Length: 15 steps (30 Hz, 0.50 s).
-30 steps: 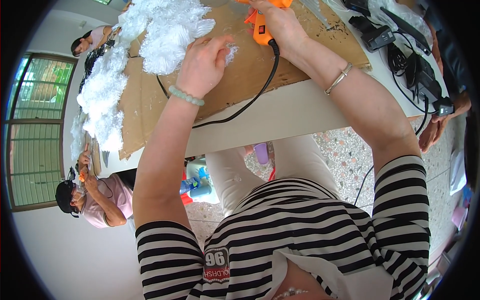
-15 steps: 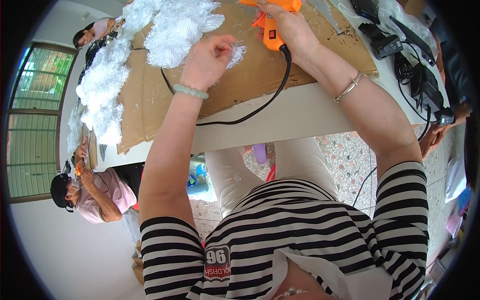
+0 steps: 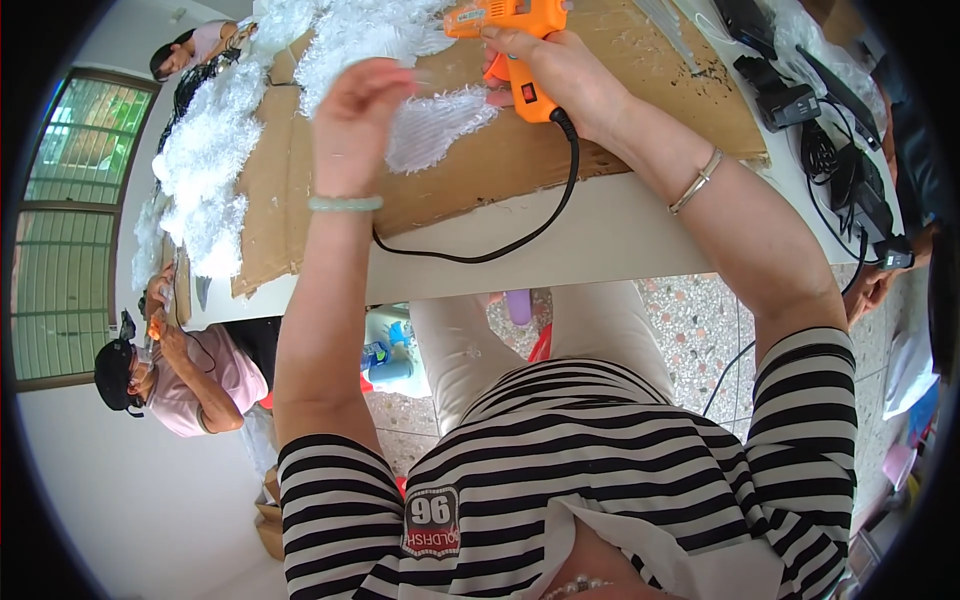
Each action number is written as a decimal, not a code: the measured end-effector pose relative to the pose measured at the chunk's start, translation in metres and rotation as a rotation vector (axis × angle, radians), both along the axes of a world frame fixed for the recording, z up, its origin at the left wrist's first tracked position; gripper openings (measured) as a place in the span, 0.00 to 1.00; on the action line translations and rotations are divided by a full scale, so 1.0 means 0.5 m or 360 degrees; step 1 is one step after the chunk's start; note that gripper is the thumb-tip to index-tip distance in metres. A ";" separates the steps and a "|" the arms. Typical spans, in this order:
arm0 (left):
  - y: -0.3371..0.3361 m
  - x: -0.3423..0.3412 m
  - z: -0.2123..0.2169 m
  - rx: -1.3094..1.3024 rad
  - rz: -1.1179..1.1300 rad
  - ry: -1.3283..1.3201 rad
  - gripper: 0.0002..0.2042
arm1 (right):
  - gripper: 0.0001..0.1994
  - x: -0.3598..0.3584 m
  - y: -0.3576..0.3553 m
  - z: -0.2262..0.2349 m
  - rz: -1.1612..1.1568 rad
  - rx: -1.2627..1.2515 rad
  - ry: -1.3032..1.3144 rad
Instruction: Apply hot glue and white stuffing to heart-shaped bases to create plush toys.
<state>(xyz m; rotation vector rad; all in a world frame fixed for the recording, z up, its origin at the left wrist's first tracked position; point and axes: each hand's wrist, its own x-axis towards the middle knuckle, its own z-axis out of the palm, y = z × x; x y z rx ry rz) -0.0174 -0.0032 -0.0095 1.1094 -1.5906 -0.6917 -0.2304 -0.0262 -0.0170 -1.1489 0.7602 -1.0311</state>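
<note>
An orange hot glue gun [image 3: 522, 70] is gripped in my right hand [image 3: 585, 82], its nozzle pointing left over the cardboard and its black cord hanging from the handle. Below and left of the nozzle lies a white, fringed, ribbed piece [image 3: 435, 128] shaped like a wing. My left hand [image 3: 358, 115], with a pale green bead bracelet at the wrist, is raised over that piece's left end. Its fingers are bent but smeared by motion, so whether they hold anything is unclear. Behind this hand a heap of similar white fluffy pieces [image 3: 365, 38] rests on the cardboard.
A brown cardboard sheet [image 3: 280, 190] covers much of the white table [image 3: 560, 235]. More white fluff [image 3: 205, 170] piles along the left. Black adapters and cables [image 3: 850, 170] crowd the right side, near clear sticks [image 3: 668, 30]. Two people sit at left; another person's hand shows at right.
My left hand has moved left, uncovering more of the white ribbed piece. The glue gun in my right hand has shifted slightly left and down.
</note>
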 end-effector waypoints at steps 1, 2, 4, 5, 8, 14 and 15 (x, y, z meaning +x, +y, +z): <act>0.002 0.024 0.011 -0.0032 0.0200 0.0423 0.11 | 0.17 0.000 0.005 0.006 0.0013 0.0001 -0.0004; 0.002 0.058 0.016 -0.0034 0.0214 0.0419 0.11 | 0.17 0.000 0.010 0.012 0.0014 0.0000 0.0074; 0.004 0.103 0.021 -0.0095 0.0620 0.0349 0.10 | 0.18 -0.003 0.010 0.011 0.0024 -0.0008 0.0155; 0.007 0.116 0.011 -0.0099 0.0631 0.0350 0.10 | 0.18 -0.004 0.007 0.007 0.0012 -0.0011 0.0159; 0.041 0.112 -0.007 0.0024 0.0557 0.0150 0.09 | 0.18 -0.008 0.007 0.006 0.0003 -0.0022 0.0141; 0.102 0.055 -0.038 -0.0333 0.0340 -0.0617 0.05 | 0.10 -0.008 0.029 0.050 -0.0146 -0.0069 -0.0273; 0.114 0.031 -0.024 -0.0340 0.0333 -0.0746 0.06 | 0.13 -0.027 0.026 0.042 -0.0097 -0.0253 -0.0122</act>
